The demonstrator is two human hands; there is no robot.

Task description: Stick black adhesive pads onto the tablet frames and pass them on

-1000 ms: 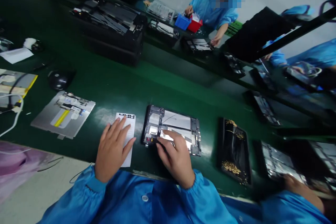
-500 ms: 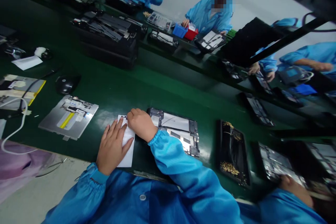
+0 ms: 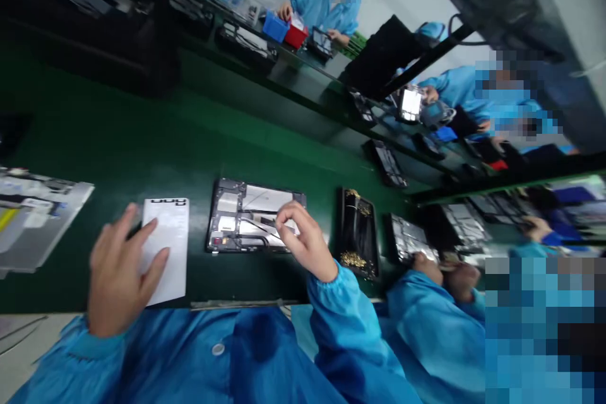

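My left hand (image 3: 120, 274) rests with spread fingers on the left edge of a white paper sheet (image 3: 165, 246), which lies flat on the green bench mat (image 3: 142, 151). To its right lies an opened tablet frame (image 3: 250, 218), dark-rimmed, with silver inner panels and thin cables. My right hand (image 3: 305, 240) is over that frame's right side, its fingertips at the inner panel. Anything small between those fingers is hidden. Right of my right hand stands a black tray (image 3: 357, 233) holding gold screws.
A silver panel (image 3: 38, 218) with a yellow strip lies at the far left. A co-worker's hands (image 3: 428, 268) work over a metallic tray (image 3: 407, 237) at the lower right. Across the bench, people in blue smocks sit beside a blue bin (image 3: 275, 26) and a red bin (image 3: 296, 36).
My right hand has moved from the paper's edge back over the tablet frame. My left hand stays on the paper. The whole view has swung, shifting the bench contents leftward.
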